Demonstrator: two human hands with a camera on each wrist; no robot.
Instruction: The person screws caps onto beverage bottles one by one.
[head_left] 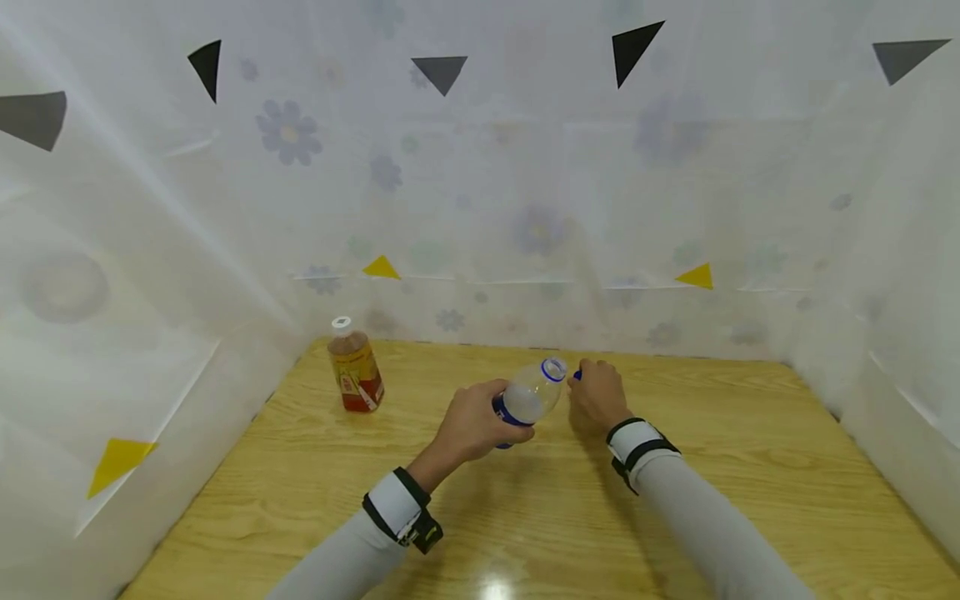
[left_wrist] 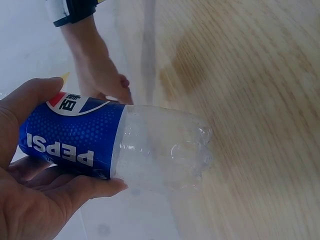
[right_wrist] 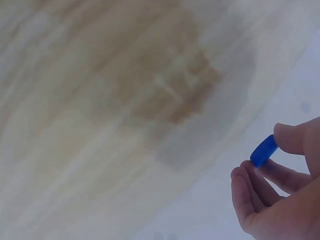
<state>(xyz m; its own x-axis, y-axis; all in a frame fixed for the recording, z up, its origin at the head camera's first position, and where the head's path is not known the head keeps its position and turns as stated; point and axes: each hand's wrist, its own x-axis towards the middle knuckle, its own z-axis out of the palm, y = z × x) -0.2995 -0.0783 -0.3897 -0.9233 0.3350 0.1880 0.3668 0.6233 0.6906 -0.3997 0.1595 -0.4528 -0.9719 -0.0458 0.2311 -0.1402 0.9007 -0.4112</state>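
Note:
A clear plastic Pepsi bottle [head_left: 529, 395] with a blue label [left_wrist: 75, 135] is gripped by my left hand [head_left: 474, 423], the fingers and thumb wrapped round the label. It tilts to the right, and its uncapped mouth [head_left: 554, 369] points toward my right hand [head_left: 597, 392]. The bottle looks empty in the left wrist view. Between thumb and fingers, my right hand pinches a blue bottle cap [right_wrist: 263, 150], held apart from the bottle's mouth. In the head view only a sliver of the cap shows.
At the back left of the wooden table [head_left: 720, 467] stands an upright bottle [head_left: 357, 371] with a white cap, a yellow and red label and reddish contents. White flowered sheeting [head_left: 480, 167] walls off the back and both sides.

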